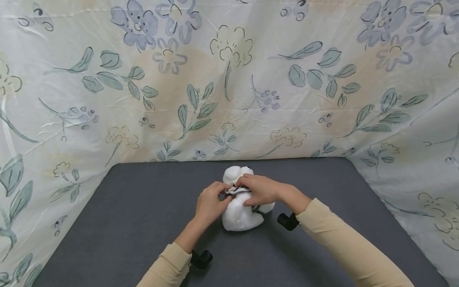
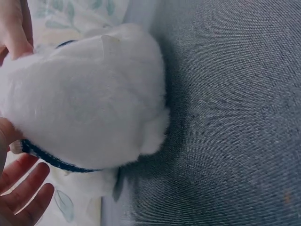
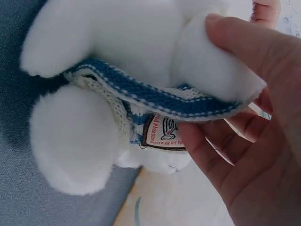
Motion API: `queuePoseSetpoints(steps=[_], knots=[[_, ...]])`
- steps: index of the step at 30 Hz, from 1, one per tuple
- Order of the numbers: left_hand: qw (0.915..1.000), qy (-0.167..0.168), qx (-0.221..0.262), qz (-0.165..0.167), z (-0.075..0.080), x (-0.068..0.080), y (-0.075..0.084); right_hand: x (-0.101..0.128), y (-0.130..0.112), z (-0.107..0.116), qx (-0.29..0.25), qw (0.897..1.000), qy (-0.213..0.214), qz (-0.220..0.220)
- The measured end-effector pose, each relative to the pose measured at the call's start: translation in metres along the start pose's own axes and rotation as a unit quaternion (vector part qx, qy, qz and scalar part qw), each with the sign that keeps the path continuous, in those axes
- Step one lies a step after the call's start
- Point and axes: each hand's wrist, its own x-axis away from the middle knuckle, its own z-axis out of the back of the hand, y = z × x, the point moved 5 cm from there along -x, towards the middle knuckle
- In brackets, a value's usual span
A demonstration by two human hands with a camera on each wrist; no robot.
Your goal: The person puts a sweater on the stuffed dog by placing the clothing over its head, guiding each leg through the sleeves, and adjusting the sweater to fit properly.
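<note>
A white plush toy [image 1: 241, 215] sits upright on the dark grey table, its back to me. Round it runs a blue and white knitted garment [image 3: 155, 99], with a printed patch [image 3: 162, 132] on it. My left hand [image 1: 212, 201] pinches the garment's edge at the toy's left side; its other fingers [image 2: 28, 190] are spread. From the right, my right hand [image 1: 263, 189] grips toy and garment, the thumb [image 3: 235, 35] pressing on white fur and the fingers under the knit. A round white fluffy part [image 3: 75, 141] hangs beside the garment. The toy's front is hidden in the head view.
The dark grey table [image 1: 143, 207] extends around the toy on all sides. Floral cloth [image 1: 229, 79] stands as a wall behind the table and along both sides. Black wrist cameras [image 1: 202, 259] jut out below the sleeves.
</note>
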Motion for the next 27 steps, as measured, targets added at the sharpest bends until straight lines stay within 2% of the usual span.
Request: queuePoseSetpoints(steps=[6,9,12,20,27], knots=[[0.9997,-0.023,0.003,-0.011,-0.0032,-0.0031,0.0041,0.0005,0.0022,0.0014,0.002,1.0,0.02,0.001],[0.9995,-0.02,0.016,-0.019,-0.0029,-0.0033,0.0056,0.0004,0.0006,0.0025,0.012,0.999,0.044,0.011],[0.999,-0.009,0.037,-0.024,-0.0014,-0.0027,0.0066,-0.0006,-0.0007,0.0041,0.036,0.997,0.075,0.004],[0.9937,0.007,0.109,-0.025,0.0034,0.001,0.0073,-0.0034,-0.0017,0.0025,0.089,0.986,0.135,-0.029],[0.9889,-0.013,0.148,-0.011,0.0048,0.0034,0.0071,-0.0028,-0.0021,0.0005,0.12,0.973,0.194,-0.038]])
